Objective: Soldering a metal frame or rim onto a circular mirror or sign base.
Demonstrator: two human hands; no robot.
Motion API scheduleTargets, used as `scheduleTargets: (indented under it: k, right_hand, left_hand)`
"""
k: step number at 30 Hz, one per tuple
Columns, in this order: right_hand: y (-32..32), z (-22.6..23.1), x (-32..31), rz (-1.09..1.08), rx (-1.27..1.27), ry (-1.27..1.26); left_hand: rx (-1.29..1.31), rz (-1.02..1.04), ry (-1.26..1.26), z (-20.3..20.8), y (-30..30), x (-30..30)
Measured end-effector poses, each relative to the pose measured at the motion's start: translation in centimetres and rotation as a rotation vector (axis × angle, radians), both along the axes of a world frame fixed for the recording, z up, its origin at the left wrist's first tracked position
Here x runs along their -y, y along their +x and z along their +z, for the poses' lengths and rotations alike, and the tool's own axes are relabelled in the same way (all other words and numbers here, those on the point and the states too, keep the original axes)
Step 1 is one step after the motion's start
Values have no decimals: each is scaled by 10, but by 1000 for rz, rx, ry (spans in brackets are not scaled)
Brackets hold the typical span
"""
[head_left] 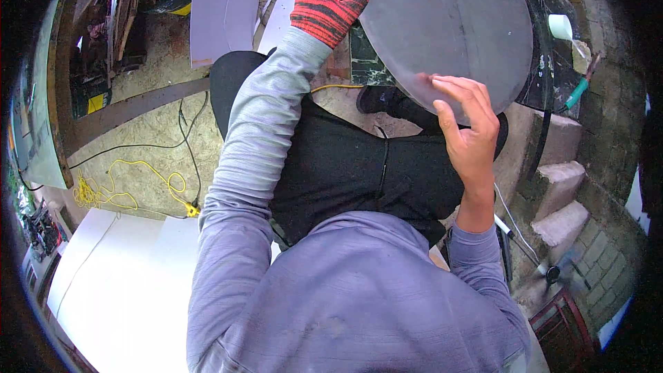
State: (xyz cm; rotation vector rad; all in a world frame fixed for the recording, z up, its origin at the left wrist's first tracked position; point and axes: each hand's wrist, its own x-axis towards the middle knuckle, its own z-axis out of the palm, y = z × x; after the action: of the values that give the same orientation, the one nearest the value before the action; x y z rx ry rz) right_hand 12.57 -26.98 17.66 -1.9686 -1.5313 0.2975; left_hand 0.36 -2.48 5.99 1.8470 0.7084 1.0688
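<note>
A large round sheet (449, 21), grey, smooth and slightly shiny, lies in front of me at the top right, cut off by the upper picture edge. My left hand (326, 3) wears a red and black striped knit glove and is at the sheet's left rim, its thumb overlapping that rim. The upper fingers of this hand run out of the picture, so its grip is hidden. Over the sheet's near edge is my bare right hand (471, 114), fingers bent and apart from the thumb, with nothing in it. A faint reflection shows beside its fingertips.
A dark work surface (369, 62) supports the sheet. To its right are a white roll (560, 26) and a green-handled tool (577, 92) with a cable. Pale panels (224, 10) stand upper left; a yellow cord (124, 193) lies on the floor. Concrete steps (561, 173) are at right.
</note>
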Motion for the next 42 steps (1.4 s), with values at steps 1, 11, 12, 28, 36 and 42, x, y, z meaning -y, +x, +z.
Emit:
scheduleTargets:
  k: [1, 11, 12, 28, 36, 42]
  right_hand:
    - [1, 0, -1, -4, 0, 4]
    - [2, -3, -3, -29, -44, 31]
    - [2, -2, -4, -20, -50, 31]
    - [-10, -19, -89, 150, -303, -231]
    - [-11, -20, -90, 125, -382, -247]
    - [-12, -16, -92, 114, -370, -269]
  left_hand:
    - [25, -22, -62, -2, 1, 0]
    - [-27, -79, -249, 15, -5, 7]
    - [-26, -86, -273, 16, -6, 7]
    - [-34, -57, -227, 12, -4, 5]
    - [70, -36, -195, 0, 2, 4]
    - [103, -38, -228, 3, 0, 4]
